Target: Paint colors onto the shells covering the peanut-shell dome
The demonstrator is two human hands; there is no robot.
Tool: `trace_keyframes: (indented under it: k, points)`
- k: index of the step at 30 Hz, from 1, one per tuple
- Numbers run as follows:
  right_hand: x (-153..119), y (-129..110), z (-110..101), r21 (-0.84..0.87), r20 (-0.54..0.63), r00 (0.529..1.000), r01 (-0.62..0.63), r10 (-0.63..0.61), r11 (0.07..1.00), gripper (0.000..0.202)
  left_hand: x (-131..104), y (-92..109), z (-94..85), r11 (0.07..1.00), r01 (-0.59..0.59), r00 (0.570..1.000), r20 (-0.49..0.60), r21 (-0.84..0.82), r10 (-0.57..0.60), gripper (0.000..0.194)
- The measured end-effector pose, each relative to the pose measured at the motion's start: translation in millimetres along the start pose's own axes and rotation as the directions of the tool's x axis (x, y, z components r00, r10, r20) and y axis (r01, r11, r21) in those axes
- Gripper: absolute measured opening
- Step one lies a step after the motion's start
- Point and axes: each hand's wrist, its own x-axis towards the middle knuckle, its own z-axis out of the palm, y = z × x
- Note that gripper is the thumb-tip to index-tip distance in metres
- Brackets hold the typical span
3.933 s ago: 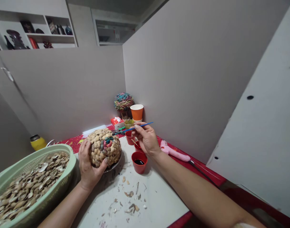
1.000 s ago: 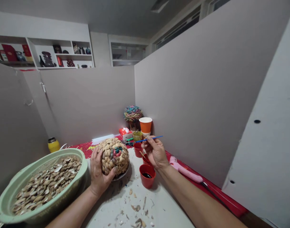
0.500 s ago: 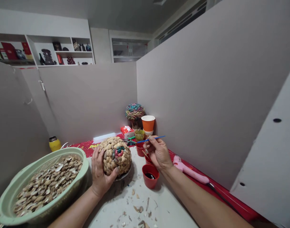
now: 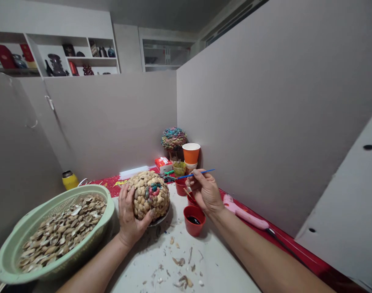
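A rounded ball covered in pale shells (image 4: 143, 199) rests on a dish, with a small patch painted teal and pink on its upper right side. My left hand (image 4: 131, 215) is spread around its left side, fingers and thumb against the shells. Between the thumb and fingers of my right hand (image 4: 205, 191) is a thin blue paintbrush (image 4: 208, 171), its tip pointing left above the red cups. Just below that hand stands a red cup (image 4: 194, 224) of dark liquid. Another red cup (image 4: 180, 187) is farther back, and one more is partly hidden by the hand.
A green basket of shells (image 4: 108, 199) fills the left side. Behind are a multicoloured shell ball (image 4: 173, 138), an orange cup (image 4: 191, 154) and a yellow bottle (image 4: 70, 181). A pink glue gun (image 4: 249, 219) lies right, beside a grey partition (image 4: 249, 122). Shell scraps litter the front.
The whole view has shifted slightly. Both hands keep their holds, on the shell ball and the brush, with little other visible movement.
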Motion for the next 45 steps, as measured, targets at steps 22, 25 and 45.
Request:
trace_keyframes:
  k: [22, 25, 45]
  points:
    - [-2.0, -3.0, 3.7, 0.005, 0.037, 0.999, 0.027, -0.027, 1.000, 0.030, -0.5, -1.3, -0.6, 1.000, -0.004, 1.000, 0.004, -0.008, 0.004, 0.078]
    - [-3.5, -3.6, 4.4, 0.008, 0.041, 0.999, 0.028, -0.028, 1.000, 0.030, 0.2, -1.3, -0.8, 1.000, -0.009, 1.000, 0.007, -0.005, 0.009, 0.078]
    - [-12.7, -3.3, 8.3, -0.041, 0.094, 0.995, 0.041, -0.037, 0.998, 0.032, -0.2, 2.6, -2.7, 1.000, -0.007, 1.000, 0.003, 0.029, 0.007, 0.076]
